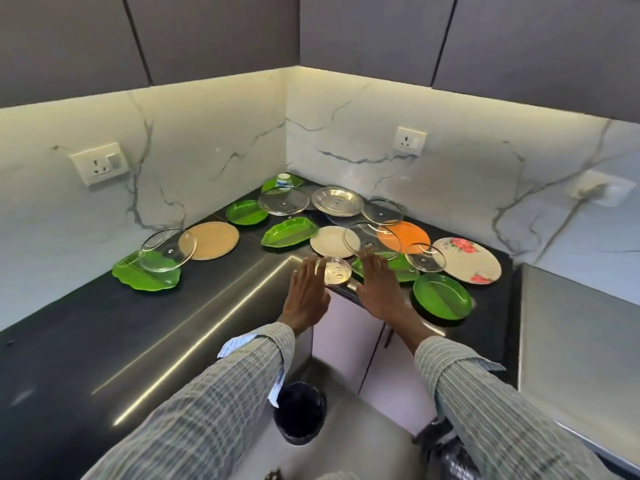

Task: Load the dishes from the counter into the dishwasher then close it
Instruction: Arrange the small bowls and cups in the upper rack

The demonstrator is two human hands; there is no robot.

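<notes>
Both hands reach over the inner corner of the dark bench (104, 317). Left hand (306, 292) and right hand (377, 282) have fingers straight and spread, flanking a small glass lid (334, 270) at the bench edge; contact appears light, possibly none. Plates, green leaf dishes (289, 232) and further glass lids lie beyond on the bench.

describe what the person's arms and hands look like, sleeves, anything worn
Both arms are in long, loose sleeves of pale grey-green fabric with fine darker stripes. The left sleeve has its cuff turned back, showing a white lining with thin blue stripes. The right sleeve ends in a plain cuff at the wrist. The left hand and right hand are bare, no gloves; any ring or watch is too blurred to tell.
</notes>
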